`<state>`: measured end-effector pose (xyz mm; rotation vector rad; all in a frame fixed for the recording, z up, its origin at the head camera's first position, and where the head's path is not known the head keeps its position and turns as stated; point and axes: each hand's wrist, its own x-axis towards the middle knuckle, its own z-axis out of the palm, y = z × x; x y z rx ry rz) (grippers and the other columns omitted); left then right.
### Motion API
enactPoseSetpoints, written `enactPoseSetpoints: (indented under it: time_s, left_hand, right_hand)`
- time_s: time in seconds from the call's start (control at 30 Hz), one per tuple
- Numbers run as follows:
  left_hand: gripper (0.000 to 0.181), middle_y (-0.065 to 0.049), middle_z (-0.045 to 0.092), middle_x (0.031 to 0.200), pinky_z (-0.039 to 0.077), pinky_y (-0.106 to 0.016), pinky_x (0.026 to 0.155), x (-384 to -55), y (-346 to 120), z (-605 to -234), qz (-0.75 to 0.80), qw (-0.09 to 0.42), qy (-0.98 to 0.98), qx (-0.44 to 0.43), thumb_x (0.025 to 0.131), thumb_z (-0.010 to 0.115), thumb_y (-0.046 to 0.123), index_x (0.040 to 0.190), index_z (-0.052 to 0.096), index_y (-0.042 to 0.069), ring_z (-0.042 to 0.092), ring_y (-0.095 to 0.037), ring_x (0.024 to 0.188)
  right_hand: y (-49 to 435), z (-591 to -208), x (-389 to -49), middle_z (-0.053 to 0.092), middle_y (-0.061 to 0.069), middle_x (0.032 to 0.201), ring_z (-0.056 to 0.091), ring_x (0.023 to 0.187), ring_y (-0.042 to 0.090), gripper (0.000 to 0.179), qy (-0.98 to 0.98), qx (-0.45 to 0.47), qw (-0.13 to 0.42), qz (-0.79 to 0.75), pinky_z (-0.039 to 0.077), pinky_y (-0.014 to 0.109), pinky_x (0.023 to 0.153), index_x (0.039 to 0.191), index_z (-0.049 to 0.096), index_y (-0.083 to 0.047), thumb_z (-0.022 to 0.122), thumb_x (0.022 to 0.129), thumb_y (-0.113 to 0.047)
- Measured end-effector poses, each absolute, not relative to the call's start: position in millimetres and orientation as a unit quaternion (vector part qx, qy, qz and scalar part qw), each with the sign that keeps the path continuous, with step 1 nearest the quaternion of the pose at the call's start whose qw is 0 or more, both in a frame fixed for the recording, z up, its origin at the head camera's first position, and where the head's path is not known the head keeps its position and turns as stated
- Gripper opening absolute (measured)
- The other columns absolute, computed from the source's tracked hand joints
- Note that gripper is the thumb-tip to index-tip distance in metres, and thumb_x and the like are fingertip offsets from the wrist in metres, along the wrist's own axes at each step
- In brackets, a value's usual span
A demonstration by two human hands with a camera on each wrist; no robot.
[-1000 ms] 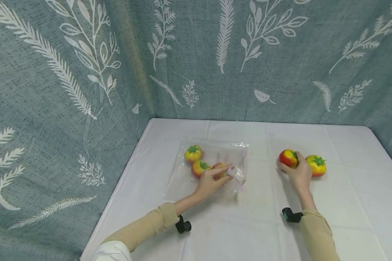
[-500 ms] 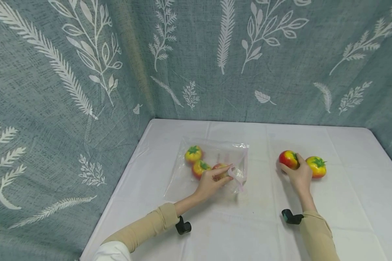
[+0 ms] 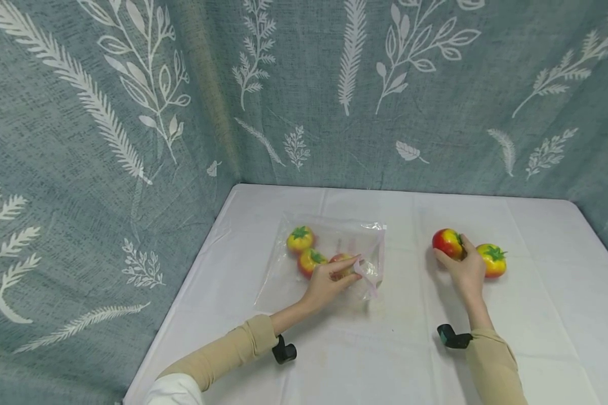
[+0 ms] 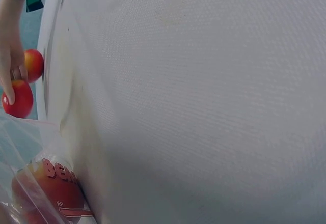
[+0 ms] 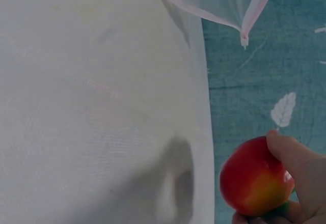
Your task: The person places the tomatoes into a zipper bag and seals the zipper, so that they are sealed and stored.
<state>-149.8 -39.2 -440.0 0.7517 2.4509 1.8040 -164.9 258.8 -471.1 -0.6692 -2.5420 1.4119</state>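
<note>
A clear zip bag (image 3: 278,281) lies on the table with three red-and-yellow tomatoes inside, each with a green leafy top where it shows. My left hand (image 3: 324,284) pinches the bag's pink-edged mouth, holding it partly raised; in the left wrist view a bagged tomato (image 4: 51,188) shows behind red lettering. To the right, my right hand (image 3: 467,273) grips a tomato (image 3: 446,243) between thumb and fingers. In the right wrist view this held tomato (image 5: 252,178) is tilted, its green top mostly hidden by the fingers. Another tomato (image 3: 494,261) sits just right of that hand.
The table (image 3: 385,360) has a creased white cloth over it. A blue-green curtain (image 3: 314,152) with white leaf prints hangs behind and along the left side. Black wrist cameras (image 3: 453,336) stick out from both forearms.
My right hand has raised the gripped tomato slightly, away from the table. The left hand and the bag keep their place.
</note>
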Motion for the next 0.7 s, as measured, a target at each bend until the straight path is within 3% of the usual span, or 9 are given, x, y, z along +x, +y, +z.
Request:
enactPoseSetpoints:
  time_s: [0.17, 0.4, 0.7]
  left_hand:
    - [0.038, -0.018, 0.069, 0.110, 0.035, -0.012, 0.053, -149, -40, -440, 0.578, 0.009, 0.781, 0.235, 0.081, 0.072, 0.005, 0.118, 0.064, -0.001, 0.041, -0.001, 0.061]
    - [0.040, -0.011, 0.071, 0.109, 0.036, -0.013, 0.051, -163, -40, -473, 0.586, 0.001, 0.773, 0.244, 0.082, 0.073, 0.013, 0.120, 0.065, 0.006, 0.042, 0.000, 0.060]
    - [0.040, -0.013, 0.071, 0.107, 0.037, -0.014, 0.051, -162, -41, -472, 0.593, -0.003, 0.766, 0.249, 0.082, 0.073, 0.013, 0.120, 0.065, 0.005, 0.044, -0.001, 0.060]
  right_hand:
    - [256, -466, -164, 0.030, 0.022, 0.152, 0.034, 0.135, 0.040, 0.078, -0.844, -0.218, 0.076, 0.484, 0.032, 0.051, 0.110, 0.150, 0.023, -0.006, 0.066, 0.089, -0.030]
    - [249, -456, -164, 0.031, 0.021, 0.152, 0.037, 0.133, 0.042, 0.078, -0.844, -0.199, 0.091, 0.490, 0.036, 0.050, 0.107, 0.149, 0.024, -0.005, 0.067, 0.089, -0.030]
    - [237, -440, -161, 0.030, 0.017, 0.154, 0.037, 0.135, 0.039, 0.079, -0.844, -0.183, 0.100, 0.495, 0.037, 0.048, 0.107, 0.150, 0.025, -0.010, 0.067, 0.088, -0.034]
